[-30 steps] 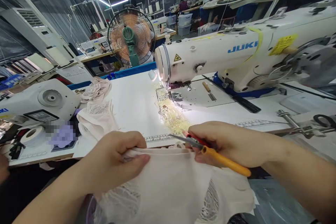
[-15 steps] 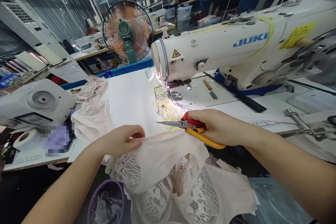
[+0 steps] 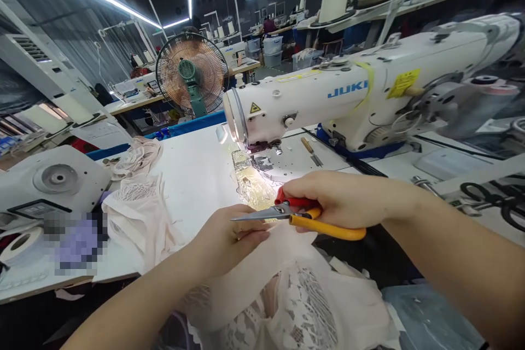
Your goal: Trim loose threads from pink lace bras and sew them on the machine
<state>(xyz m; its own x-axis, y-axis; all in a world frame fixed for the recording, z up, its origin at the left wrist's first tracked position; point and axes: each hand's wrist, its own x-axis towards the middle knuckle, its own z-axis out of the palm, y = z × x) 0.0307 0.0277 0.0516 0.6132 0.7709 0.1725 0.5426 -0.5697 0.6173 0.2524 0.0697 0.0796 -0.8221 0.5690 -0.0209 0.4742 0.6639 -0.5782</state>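
My left hand (image 3: 223, 240) pinches the upper edge of a pale pink lace garment (image 3: 303, 306) that hangs down over my lap below the table's front edge. My right hand (image 3: 344, 199) grips thread snips (image 3: 287, 212) with a red and yellow handle. Their blades point left, just above my left fingers and the pinched fabric edge.
A white JUKI sewing machine (image 3: 348, 95) stands on the white table (image 3: 197, 175), its needle area lit. More pink lace pieces (image 3: 137, 213) lie at the table's left. A fan (image 3: 192, 74), a second machine (image 3: 53, 180) and a tape roll (image 3: 20, 243) are on the left.
My left hand moved right along the garment's edge toward the snips. My right hand with the snips lifted off the fabric and now hovers above it. The garment hangs lower and more bunched.
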